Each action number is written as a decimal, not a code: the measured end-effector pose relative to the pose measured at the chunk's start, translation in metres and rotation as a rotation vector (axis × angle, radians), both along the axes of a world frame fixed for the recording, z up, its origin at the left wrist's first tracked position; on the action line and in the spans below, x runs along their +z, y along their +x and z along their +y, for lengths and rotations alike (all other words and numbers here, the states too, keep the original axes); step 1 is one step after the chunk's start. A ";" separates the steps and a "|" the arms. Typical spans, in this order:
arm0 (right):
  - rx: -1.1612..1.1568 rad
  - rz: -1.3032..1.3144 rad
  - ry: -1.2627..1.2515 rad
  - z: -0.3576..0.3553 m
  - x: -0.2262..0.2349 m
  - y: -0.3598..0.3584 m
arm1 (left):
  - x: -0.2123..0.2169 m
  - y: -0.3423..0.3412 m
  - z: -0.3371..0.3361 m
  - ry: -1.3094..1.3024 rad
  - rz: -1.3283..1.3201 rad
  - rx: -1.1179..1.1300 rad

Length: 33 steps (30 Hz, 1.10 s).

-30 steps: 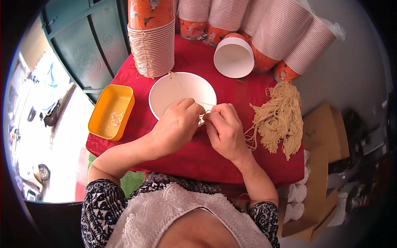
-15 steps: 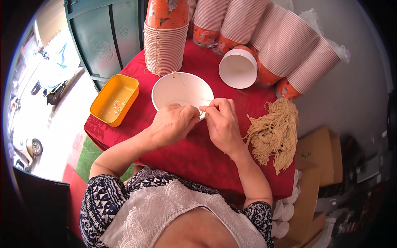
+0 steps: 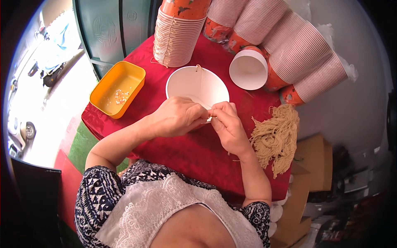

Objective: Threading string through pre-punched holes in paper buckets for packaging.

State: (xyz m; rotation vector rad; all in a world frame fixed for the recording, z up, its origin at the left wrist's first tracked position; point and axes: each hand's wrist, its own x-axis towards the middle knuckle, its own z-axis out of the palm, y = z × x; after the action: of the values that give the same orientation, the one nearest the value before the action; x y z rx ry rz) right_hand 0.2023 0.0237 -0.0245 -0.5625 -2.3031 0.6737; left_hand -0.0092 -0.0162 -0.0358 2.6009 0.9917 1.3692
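A paper bucket (image 3: 182,84), white inside, stands mouth up on the table in front of me. A tan string (image 3: 199,68) is knotted at its far rim, and a thin strand hangs down inside. At the near rim my left hand (image 3: 182,118) is closed in a pinch. My right hand (image 3: 229,128) pinches right beside it, fingertips almost touching the left ones. A short bit of string shows between the two sets of fingertips. The fingers hide most of the near rim. A loose heap of tan strings (image 3: 276,140) lies right of my right hand.
A yellow tray (image 3: 96,98) with small pale bits sits at the left of the red-covered table (image 3: 182,153). Behind stands a stack of buckets (image 3: 173,43) with strings. Wrapped stacks (image 3: 300,41) and a separate bucket (image 3: 248,72) are at the back right. Cardboard boxes (image 3: 316,163) stand beside the table.
The view has shifted, so the table things sit a little differently in it. Both hands stay at the bucket's near rim, and their fingertips have come closer together.
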 end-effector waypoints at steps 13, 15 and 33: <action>0.006 -0.055 -0.169 -0.007 0.010 -0.006 | -0.014 -0.003 0.008 0.162 -0.104 -0.067; 0.007 -0.066 -0.163 -0.008 0.010 -0.006 | -0.013 -0.002 0.007 0.156 -0.106 -0.062; -0.356 0.011 0.655 -0.036 -0.006 -0.015 | -0.001 0.001 0.000 -0.151 -0.081 0.037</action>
State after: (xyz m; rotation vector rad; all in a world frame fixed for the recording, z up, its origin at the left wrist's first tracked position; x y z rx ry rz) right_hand 0.1875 -0.0120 -0.0306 -0.6146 -2.1589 -0.2458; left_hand -0.0079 -0.0165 -0.0363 2.4108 1.0915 1.3393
